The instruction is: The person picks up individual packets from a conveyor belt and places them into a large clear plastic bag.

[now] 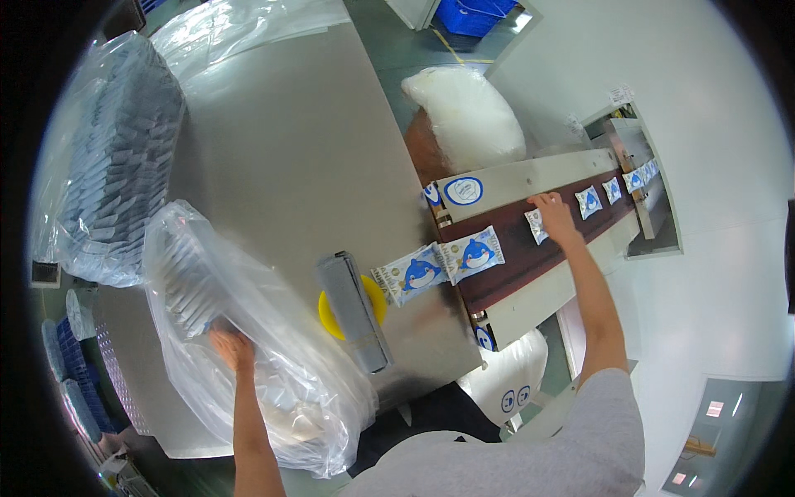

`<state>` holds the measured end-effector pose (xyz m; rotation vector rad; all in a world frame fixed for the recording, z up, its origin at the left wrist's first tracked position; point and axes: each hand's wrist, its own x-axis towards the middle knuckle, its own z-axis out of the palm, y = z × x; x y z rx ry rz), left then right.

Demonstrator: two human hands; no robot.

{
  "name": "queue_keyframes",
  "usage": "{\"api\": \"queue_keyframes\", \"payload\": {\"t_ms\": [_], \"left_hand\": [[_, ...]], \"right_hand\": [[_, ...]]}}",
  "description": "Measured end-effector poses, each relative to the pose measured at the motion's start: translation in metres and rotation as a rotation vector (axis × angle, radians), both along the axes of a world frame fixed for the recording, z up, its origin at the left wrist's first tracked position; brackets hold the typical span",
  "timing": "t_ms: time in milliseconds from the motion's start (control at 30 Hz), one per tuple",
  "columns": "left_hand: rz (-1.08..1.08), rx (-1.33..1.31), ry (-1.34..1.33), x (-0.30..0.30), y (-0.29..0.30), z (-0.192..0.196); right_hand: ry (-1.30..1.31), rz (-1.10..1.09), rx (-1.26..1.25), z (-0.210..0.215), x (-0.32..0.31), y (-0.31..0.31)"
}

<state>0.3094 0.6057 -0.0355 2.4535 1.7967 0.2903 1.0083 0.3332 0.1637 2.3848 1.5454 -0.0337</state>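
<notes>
Right hand [553, 209] reaches across brown conveyor belt [530, 253], fingers spread flat on small white-blue sachet [536, 225], not clenched. Left hand [232, 346] presses into clear plastic bag [273, 364] of stacked sachets on steel table [306, 166]; grip hidden under film, cannot tell. 2 larger blue-printed packets [443, 263] lie at belt's near end. Risk: touched sachet skews against packets following; unsteadied bag slides toward table edge.

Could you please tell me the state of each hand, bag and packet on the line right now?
left hand: inside the clear plastic bag, on a stack of packets.
clear plastic bag: open, partly filled, lying on the steel table.
right hand: fingers down on a small packet.
conveyor belt: carrying blue-and-white packets lying flat.
second bag of packets: full, lying apart.
</notes>
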Motion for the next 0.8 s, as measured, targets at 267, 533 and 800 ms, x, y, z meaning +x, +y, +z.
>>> {"api": "queue_keyframes", "payload": {"t_ms": [267,533,800], "left_hand": [[0.152,-0.202,0.105,0.027,-0.003,0.046],[-0.029,0.254,-0.104,0.001,0.0,-0.005],[0.023,0.154,-0.066,-0.003,0.002,-0.008]], "right_hand": [[0.16,0.111,-0.522,-0.013,0.011,0.02],[1.024,0.628,-0.431,-0.017,-0.133,0.148],[0.467,0.469,-0.482,-0.053,-0.227,0.099]]}}
